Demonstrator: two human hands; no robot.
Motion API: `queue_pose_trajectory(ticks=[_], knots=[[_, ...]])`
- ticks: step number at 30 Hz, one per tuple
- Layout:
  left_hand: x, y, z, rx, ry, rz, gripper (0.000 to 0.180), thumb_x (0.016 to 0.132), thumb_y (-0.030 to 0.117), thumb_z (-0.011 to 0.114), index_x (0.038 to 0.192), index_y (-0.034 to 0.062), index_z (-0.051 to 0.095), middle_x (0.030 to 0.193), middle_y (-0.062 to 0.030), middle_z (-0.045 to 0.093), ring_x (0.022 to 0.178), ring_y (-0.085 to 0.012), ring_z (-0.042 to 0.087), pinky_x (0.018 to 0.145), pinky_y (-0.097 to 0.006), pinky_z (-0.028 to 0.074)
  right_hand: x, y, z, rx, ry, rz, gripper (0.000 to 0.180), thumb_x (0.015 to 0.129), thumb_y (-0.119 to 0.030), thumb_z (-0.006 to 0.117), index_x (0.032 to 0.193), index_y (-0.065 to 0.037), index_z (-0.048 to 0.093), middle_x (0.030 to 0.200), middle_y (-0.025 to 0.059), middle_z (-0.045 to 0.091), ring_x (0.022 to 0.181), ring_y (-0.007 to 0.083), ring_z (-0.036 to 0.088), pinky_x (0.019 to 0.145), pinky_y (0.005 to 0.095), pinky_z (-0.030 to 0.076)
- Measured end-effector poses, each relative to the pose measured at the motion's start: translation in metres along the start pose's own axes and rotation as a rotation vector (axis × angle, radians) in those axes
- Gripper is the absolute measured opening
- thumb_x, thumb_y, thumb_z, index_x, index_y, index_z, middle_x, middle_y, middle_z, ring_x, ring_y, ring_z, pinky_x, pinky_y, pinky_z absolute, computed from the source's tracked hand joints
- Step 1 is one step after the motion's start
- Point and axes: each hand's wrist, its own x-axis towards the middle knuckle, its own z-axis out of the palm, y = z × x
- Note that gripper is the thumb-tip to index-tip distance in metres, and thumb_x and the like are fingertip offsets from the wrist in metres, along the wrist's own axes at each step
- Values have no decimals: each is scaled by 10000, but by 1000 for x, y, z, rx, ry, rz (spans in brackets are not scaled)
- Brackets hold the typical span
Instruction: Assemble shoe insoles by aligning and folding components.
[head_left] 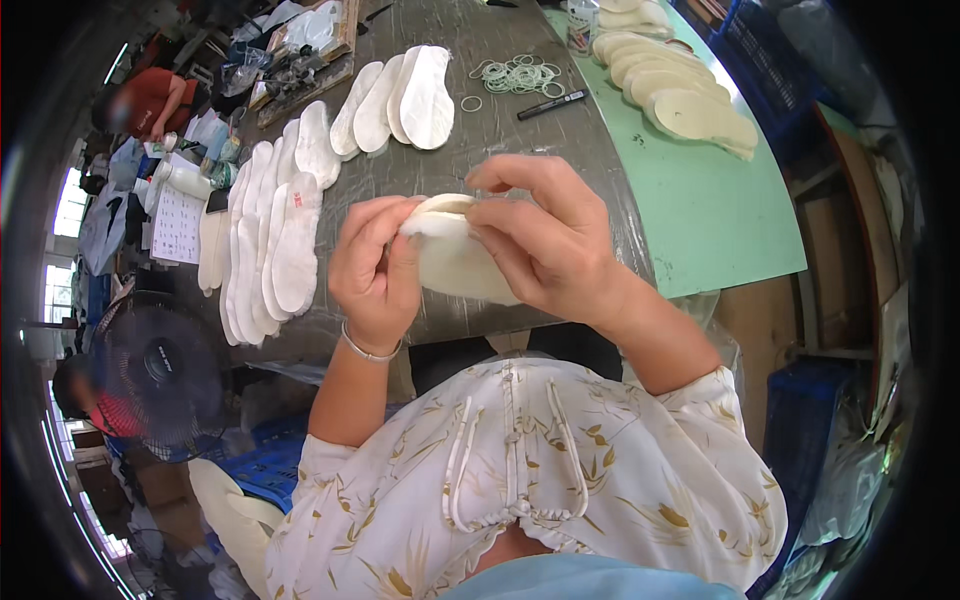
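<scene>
The long grey plastic-covered worktable (pixel 500 150) is carrying most of the evidence. A long overlapping row of flat white fabric insoles (pixel 262 240) is lying along its left side, and a shorter fan of four white insoles (pixel 395 98) is sitting farther back. On the green mat (pixel 700 190) at the right, a stack of thicker cream foam insoles (pixel 680 90) is waiting. Judging by these piles, a good share of the batch seems handled and a good share seems left (which pile is which, I cannot tell). Behind them a heap of pale rubber bands (pixel 518 75) is lying beside a black marker pen (pixel 551 104).

Just in front of the table edge, the left hand (pixel 372 270) and right hand (pixel 545 240) are both pinching closed on one cream oval insole (pixel 455 262), fingertips working its upper rim.
</scene>
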Motion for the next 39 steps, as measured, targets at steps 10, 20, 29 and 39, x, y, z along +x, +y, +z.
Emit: queue_pose_trajectory(ticks=[10, 20, 29, 39], knots=[[-15, -13, 3, -223, -97, 44, 244, 939, 165, 600, 1076, -36, 599, 1003, -131, 620, 866, -196, 601, 742, -285, 490, -14, -15, 13, 282, 99, 272, 199, 716, 78, 668, 844, -19, 550, 889, 117, 652, 708, 268, 601, 612, 328, 498], [-19, -20, 13, -495, -178, -235, 251, 922, 202, 647, 1050, -12, 613, 1022, -123, 618, 943, -169, 595, 824, -277, 467, -13, -11, 1, 577, 61, 488, 226, 860, 6, 624, 1085, 23, 613, 951, 123, 678, 847, 224, 662, 705, 313, 538], [-26, -36, 17, -626, -63, -169, 265, 926, 230, 633, 1010, -19, 605, 1013, -150, 612, 981, -280, 603, 863, -379, 475, -47, 5, -14, 402, -40, 486, 203, 809, 16, 675, 1010, 1, 695, 971, 140, 691, 848, 219, 662, 746, 302, 515], [-36, -29, 28, -866, -93, -345, 230, 947, 206, 600, 1074, 15, 573, 1029, -151, 592, 969, -256, 578, 839, -362, 469, -37, 0, 4, 258, -60, 343, 153, 761, -48, 733, 905, -35, 684, 812, 81, 651, 725, 245, 617, 689, 333, 483]])
